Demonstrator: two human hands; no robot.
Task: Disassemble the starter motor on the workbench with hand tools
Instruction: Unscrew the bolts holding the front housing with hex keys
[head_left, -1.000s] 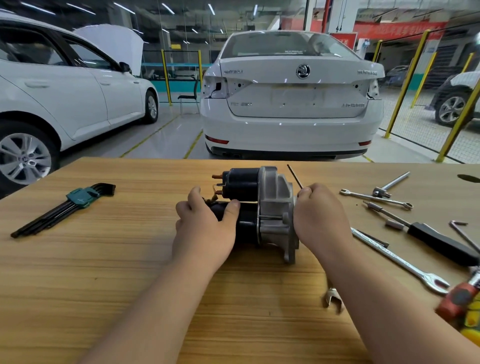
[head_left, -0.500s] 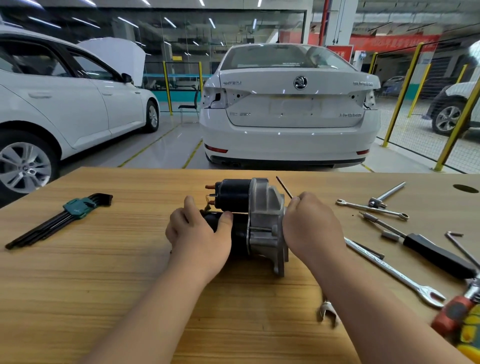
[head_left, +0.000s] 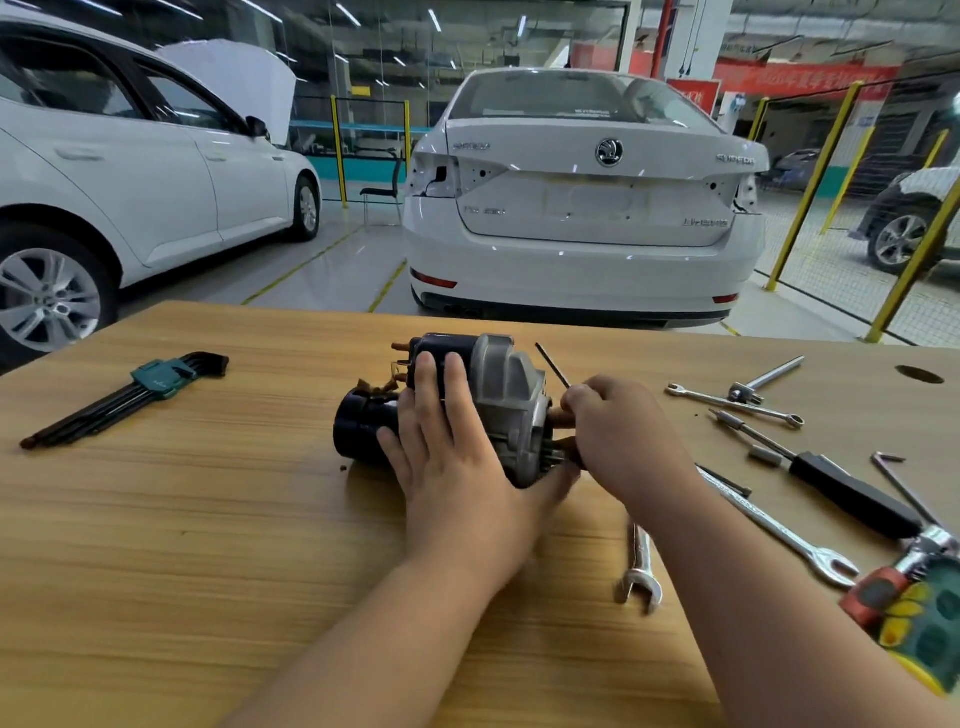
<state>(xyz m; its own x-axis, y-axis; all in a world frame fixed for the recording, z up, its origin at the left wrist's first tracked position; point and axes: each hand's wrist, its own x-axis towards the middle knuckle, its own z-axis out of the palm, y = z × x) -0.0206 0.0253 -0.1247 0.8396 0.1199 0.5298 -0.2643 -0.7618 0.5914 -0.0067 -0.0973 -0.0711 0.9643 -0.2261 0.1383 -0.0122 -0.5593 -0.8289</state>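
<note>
- A workshop hall is seen behind a wooden surface (head_left: 208, 519); a white saloon (head_left: 582, 208) is parked just past its far edge, and a second white car (head_left: 104, 171) stands past the far left corner with its bonnet raised.
- The starter motor (head_left: 511, 395) is laid on its side midway between the left and right edges, nearer the far edge, with the black cylinders to the left and the grey cast housing to the right.
- The left hand (head_left: 452, 467) is laid flat over the motor's black body; its grip is apart, the fingers straight and pressed on top.
- The right hand (head_left: 628, 436) is curled at the housing's right end; whether its grip is clamped on a part there cannot be told.
- A thin dark rod (head_left: 551, 364) is seen slanting up just behind the right hand's fingers.
- A set of hex keys (head_left: 130, 395) in a green holder is placed near the left edge.
- Towards the right edge are spread a slim spanner (head_left: 727, 402), a black-handled driver (head_left: 852, 493) and a long combination spanner (head_left: 779, 530).
- A short open-ended spanner (head_left: 639, 566) is laid just beside the right forearm, nearer the near edge.
</note>
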